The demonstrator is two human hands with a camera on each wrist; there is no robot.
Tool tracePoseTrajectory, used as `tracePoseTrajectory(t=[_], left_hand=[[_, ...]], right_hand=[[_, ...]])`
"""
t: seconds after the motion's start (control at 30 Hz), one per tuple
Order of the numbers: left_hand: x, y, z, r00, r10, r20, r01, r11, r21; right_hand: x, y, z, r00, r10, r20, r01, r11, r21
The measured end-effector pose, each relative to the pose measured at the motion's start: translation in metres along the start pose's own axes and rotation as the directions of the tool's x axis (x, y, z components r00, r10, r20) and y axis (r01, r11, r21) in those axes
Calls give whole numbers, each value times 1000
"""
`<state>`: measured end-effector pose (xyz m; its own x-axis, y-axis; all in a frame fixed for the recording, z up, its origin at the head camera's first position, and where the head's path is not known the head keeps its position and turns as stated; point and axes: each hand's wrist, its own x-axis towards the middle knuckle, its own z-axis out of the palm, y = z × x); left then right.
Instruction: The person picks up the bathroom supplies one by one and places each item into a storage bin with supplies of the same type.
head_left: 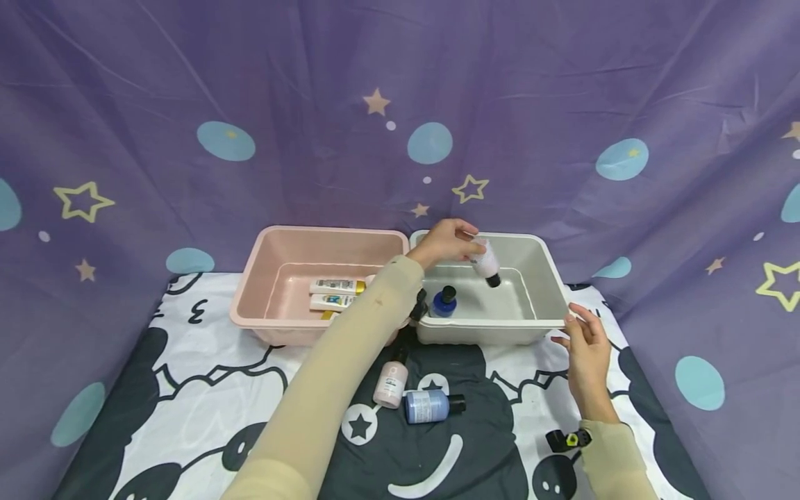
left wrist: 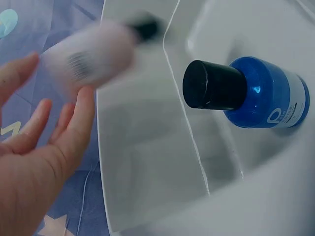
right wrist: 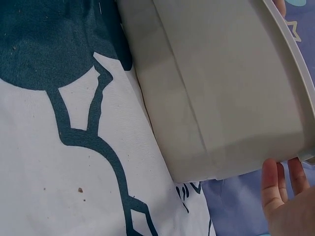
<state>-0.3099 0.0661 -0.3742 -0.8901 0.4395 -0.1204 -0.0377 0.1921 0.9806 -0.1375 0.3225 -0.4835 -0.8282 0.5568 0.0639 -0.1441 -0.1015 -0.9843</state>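
Note:
Over the white plastic bin, my left hand has its fingers spread. A pale pink bottle with a black cap is at those fingertips, tilted cap-down and blurred in the left wrist view. Below it, a blue bottle with a black cap is inside the bin. At the bin's front right corner, my right hand pinches the rim. The right wrist view has the right fingers against the bin's end.
A pink bin adjoins on the left, holding several white tubes, partly hidden by the left sleeve. On the patterned cloth in front lie another pale pink bottle and a light blue bottle. A purple curtain hangs behind.

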Motion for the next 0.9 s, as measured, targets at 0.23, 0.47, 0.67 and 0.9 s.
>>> tracePoseTrajectory(t=[0.23, 0.47, 0.67, 0.9], left_hand=[[-13, -4, -6, 996, 34, -83, -26, 995, 92], [-48, 7, -18, 991, 93, -99, -80, 989, 128], [-93, 12, -29, 974, 198, -110, -173, 964, 200], [-150, 2, -35, 954, 262, -147, -228, 950, 216]], right_hand=[[-2, 1, 3, 1000, -1, 0, 1, 1000, 24], [-2, 3, 2, 1000, -2, 1, 2, 1000, 18], [0, 2, 1, 1000, -5, -2, 5, 1000, 18], [0, 2, 1, 1000, 20, -17, -20, 1000, -11]])
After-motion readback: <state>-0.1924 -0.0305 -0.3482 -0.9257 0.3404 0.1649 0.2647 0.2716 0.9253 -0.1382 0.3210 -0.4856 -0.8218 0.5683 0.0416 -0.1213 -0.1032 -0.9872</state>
